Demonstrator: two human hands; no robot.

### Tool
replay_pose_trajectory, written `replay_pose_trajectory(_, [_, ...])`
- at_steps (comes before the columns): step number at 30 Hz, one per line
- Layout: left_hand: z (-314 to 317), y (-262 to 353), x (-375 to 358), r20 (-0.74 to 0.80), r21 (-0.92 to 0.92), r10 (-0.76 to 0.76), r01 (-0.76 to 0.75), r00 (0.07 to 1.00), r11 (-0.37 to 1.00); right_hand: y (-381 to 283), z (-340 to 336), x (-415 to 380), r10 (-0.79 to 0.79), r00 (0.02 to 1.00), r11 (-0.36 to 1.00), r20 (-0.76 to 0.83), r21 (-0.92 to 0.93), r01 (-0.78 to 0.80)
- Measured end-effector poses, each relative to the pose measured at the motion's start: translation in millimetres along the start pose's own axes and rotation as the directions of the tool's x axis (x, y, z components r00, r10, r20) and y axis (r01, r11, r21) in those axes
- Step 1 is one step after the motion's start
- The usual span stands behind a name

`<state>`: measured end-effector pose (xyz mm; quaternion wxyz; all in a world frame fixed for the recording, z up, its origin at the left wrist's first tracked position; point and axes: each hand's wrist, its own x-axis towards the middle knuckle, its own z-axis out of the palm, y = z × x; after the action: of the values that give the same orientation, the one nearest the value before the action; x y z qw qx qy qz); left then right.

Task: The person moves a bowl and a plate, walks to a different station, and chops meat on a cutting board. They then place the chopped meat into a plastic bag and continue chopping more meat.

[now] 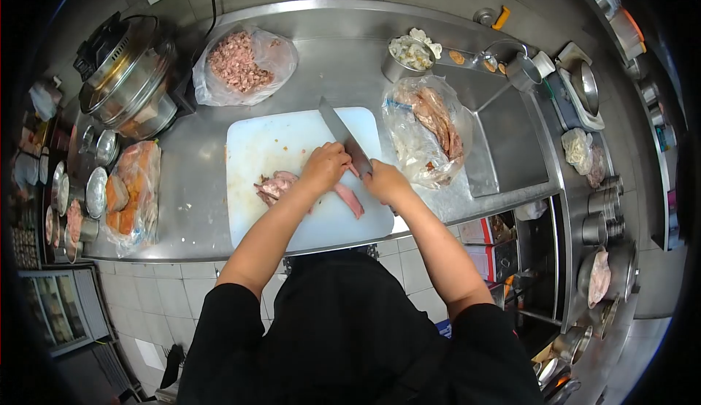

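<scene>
A white cutting board (255,149) lies on the steel counter. My right hand (387,184) is closed round the handle of a large knife (340,129), whose broad blade points up and to the left across the board. Close to the blade, my left hand (326,166) has its fingers curled on a piece of pink meat, mostly hidden under them. A strip of meat (349,201) lies below the knife, between my hands. More pieces of meat (274,186) sit beside my left forearm, partly covered by it. Small scraps dot the board.
Chopped meat fills a plastic bag (241,62) at the back left. Right of the board are bagged meat (437,124), a metal pot (409,56) and a sink (511,142). Bagged orange-coloured meat (135,193) and a glass-bowled appliance (130,76) stand left.
</scene>
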<state>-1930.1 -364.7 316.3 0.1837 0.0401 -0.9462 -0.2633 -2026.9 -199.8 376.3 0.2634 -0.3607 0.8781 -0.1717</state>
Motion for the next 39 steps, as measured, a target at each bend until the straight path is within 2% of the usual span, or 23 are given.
replay_pose_trajectory(2, [-0.4, -1.8, -4.3, 0.022, -0.018, 0.031, -0.031, 0.999, 0.999, -5.7, -9.7, 7.3, -0.007, 0.998, 0.995, 0.067, 0.099, 0.000])
replay_pose_trajectory(3, [-2.1, -2.7, -4.4, 0.016, -0.012, 0.039, -0.038, 0.999, 0.999, -9.3, -19.4, 7.5, 0.015, 0.994, 0.999, 0.111, 0.048, -0.020])
replay_pose_trajectory(5, [-3.6, -5.1, -7.9, 0.000, -0.136, 0.016, -0.016, 1.000, 0.991, -14.9, -28.1, 0.4, 0.000, 0.996, 1.000, 0.086, 0.001, 0.000])
replay_pose_trajectory(6, [-2.7, -7.2, -8.7, -0.001, -0.135, 0.016, -0.016, 1.000, 0.991, -16.5, -30.2, -4.3, -0.007, 0.997, 0.999, 0.073, -0.043, 0.011])
replay_pose_trajectory(8, [0.7, -10.4, -9.6, -0.087, -0.160, -0.039, 0.025, 0.995, 0.987, -20.5, -40.0, -16.6, -0.003, 0.996, 0.997, 0.090, -0.071, 0.010])
replay_pose_trajectory(13, [-0.2, -8.1, -5.7, -0.034, -0.074, -0.036, 0.033, 0.999, 0.997, -24.2, -30.6, -27.0, 0.056, 0.979, 0.994, 0.198, -0.106, -0.035])
replay_pose_trajectory(15, [1.1, -11.3, -4.1, -0.012, -0.070, -0.038, 0.037, 0.999, 0.997, -4.2, 5.7, -6.4, -0.018, 0.999, 0.993, 0.044, -0.118, 0.023])
replay_pose_trajectory(18, [2.7, -10.1, -5.4, -0.031, -0.058, -0.003, 0.001, 1.000, 0.998, -5.9, 3.5, 10.3, -0.096, 0.995, 0.994, -0.029, -0.062, 0.094])
replay_pose_trajectory(19, [0.6, -9.9, -6.0, -0.027, -0.061, -0.006, 0.004, 1.000, 0.998, -10.2, -9.2, 8.2, -0.010, 0.997, 0.995, 0.075, 0.101, 0.002])
replay_pose_trajectory(21, [-8.6, -8.5, -8.5, -0.031, -0.058, -0.014, 0.012, 0.999, 0.998, -13.0, -14.8, 2.2, -0.008, 0.999, 0.997, 0.052, 0.083, 0.003])
replay_pose_trajectory(23, [-16.2, -3.8, -20.0, 0.034, -0.091, -0.137, 0.140, 0.990, 0.986, -11.5, -18.3, -8.8, 0.008, 0.999, 0.998, 0.039, 0.067, -0.011])
replay_pose_trajectory(24, [-22.0, 4.8, -26.9, 0.036, -0.090, -0.140, 0.143, 0.990, 0.986, -11.1, -21.1, -16.0, 0.013, 1.000, 0.993, 0.023, 0.113, -0.016])
replay_pose_trajectory(26, [-33.3, 20.0, -40.2, 0.262, 0.123, -0.063, 0.031, 0.963, 0.992, -9.2, -22.5, -22.0, 0.014, 1.000, 0.987, 0.002, 0.163, -0.014])
replay_pose_trajectory(30, [-27.5, 11.7, -41.1, 0.242, 0.138, -0.012, -0.022, 0.970, 0.990, -9.4, -26.4, -25.8, 0.016, 1.000, 0.983, -0.027, 0.183, -0.011])
replay_pose_trajectory(33, [-41.0, 1.9, -29.9, -0.041, 0.216, -0.118, 0.124, 0.992, 0.968, -9.9, -29.0, -35.8, 0.028, 1.000, 0.986, -0.002, 0.165, -0.027])
replay_pose_trajectory(37, [-50.6, 11.9, -38.2, 0.031, 0.239, -0.029, 0.021, 0.999, 0.971, -15.4, -30.8, -51.2, 0.036, 0.999, 0.998, 0.037, 0.057, -0.038])
replay_pose_trajectory(39, [-32.6, 3.6, -49.7, 0.121, 0.078, 0.055, -0.065, 0.991, 0.995, -18.1, -27.1, -55.6, 0.029, 0.998, 0.999, 0.060, 0.029, -0.030])
